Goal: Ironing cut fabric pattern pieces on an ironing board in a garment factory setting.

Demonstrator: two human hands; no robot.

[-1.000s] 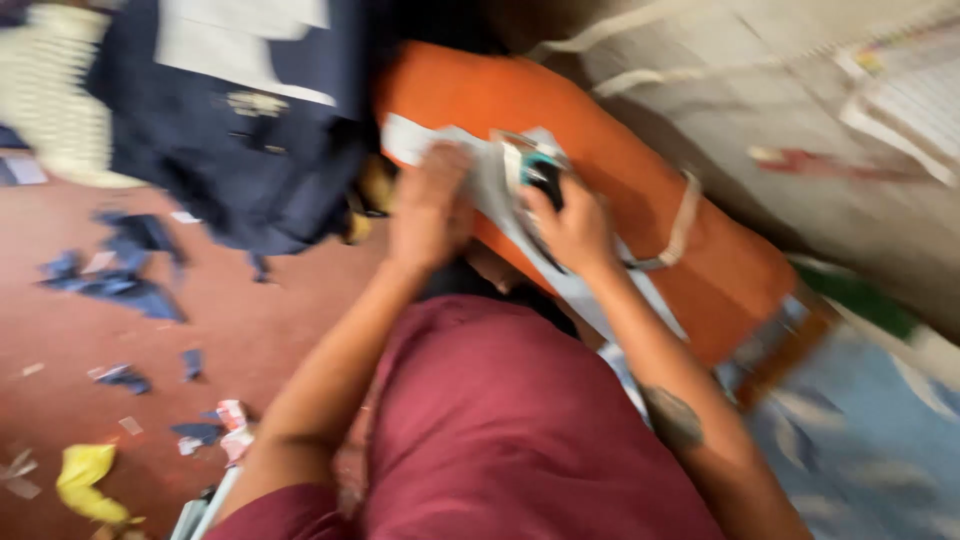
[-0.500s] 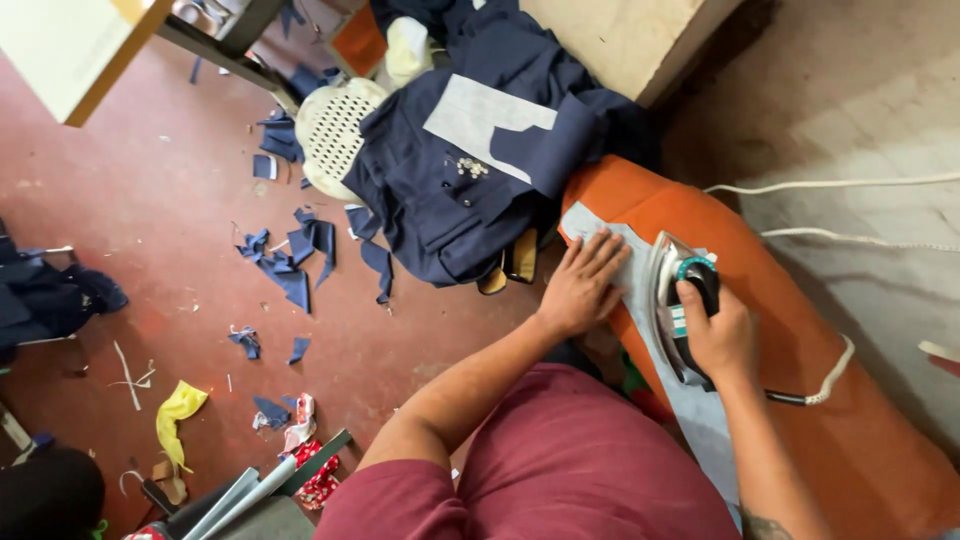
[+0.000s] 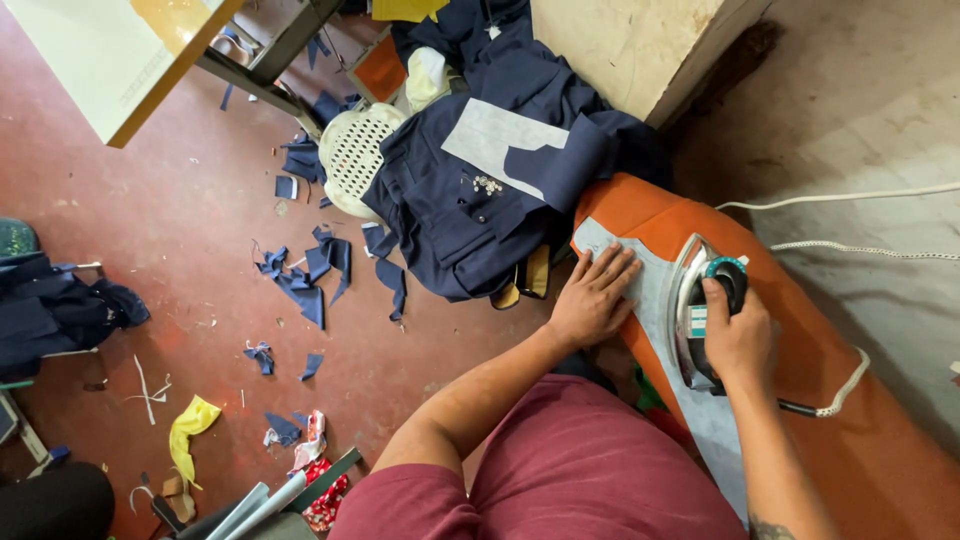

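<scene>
Since half-second ago, little moved: right hand (image 3: 738, 338) fingers wrapped on iron (image 3: 700, 310); left hand (image 3: 592, 297) splayed flat, pinning grey fabric (image 3: 650, 300). Keep fingers off soleplate's path.

The red floor (image 3: 150, 200) is littered with navy fabric scraps (image 3: 305, 275). A pale table (image 3: 110, 50) stands at top left. A white plastic stool (image 3: 355, 155) sits beside a grey wall (image 3: 850, 100).

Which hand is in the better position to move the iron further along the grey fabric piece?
Probably the right hand: it already grips the handle of the iron on the grey fabric piece. The left hand lies flat on that piece beside the iron, pressing it on the orange board.
</scene>
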